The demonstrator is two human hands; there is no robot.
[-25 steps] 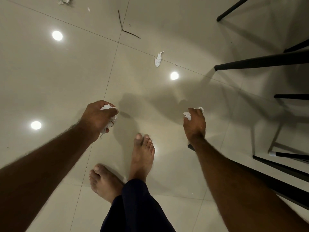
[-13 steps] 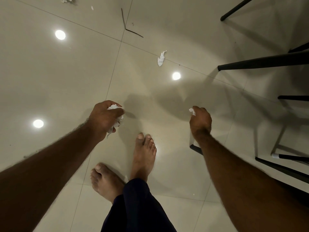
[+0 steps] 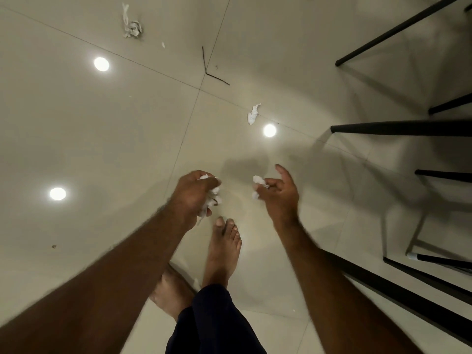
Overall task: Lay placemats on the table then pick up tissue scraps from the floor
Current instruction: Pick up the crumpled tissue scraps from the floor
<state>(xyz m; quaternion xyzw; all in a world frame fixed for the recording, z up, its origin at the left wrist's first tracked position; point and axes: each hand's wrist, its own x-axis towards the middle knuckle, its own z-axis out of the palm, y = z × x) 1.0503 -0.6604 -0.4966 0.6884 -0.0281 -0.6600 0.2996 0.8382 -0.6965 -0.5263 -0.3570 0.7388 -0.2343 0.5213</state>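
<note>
Left hand (image 3: pixel 194 194) fisted round wad of crumpled white tissue (image 3: pixel 212 198): serves as store. Right hand (image 3: pixel 279 194) half spread, fingertips pinching small white tissue scrap (image 3: pixel 257 180), angled toward left, probably for transfer. Twisted white scrap (image 3: pixel 253 114) lies on glossy beige tile floor (image 3: pixel 76 139) ahead; larger crumpled scrap (image 3: pixel 131 25) farther off.

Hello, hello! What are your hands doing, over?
Left hand clutching tissue wad. Right hand pinching small scrap. Two scraps left on floor. Path clear.

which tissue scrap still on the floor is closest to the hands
The small twisted scrap beside the bright light reflection, just ahead of the right hand. The crumpled scrap lies much farther off, near the top left.
</note>
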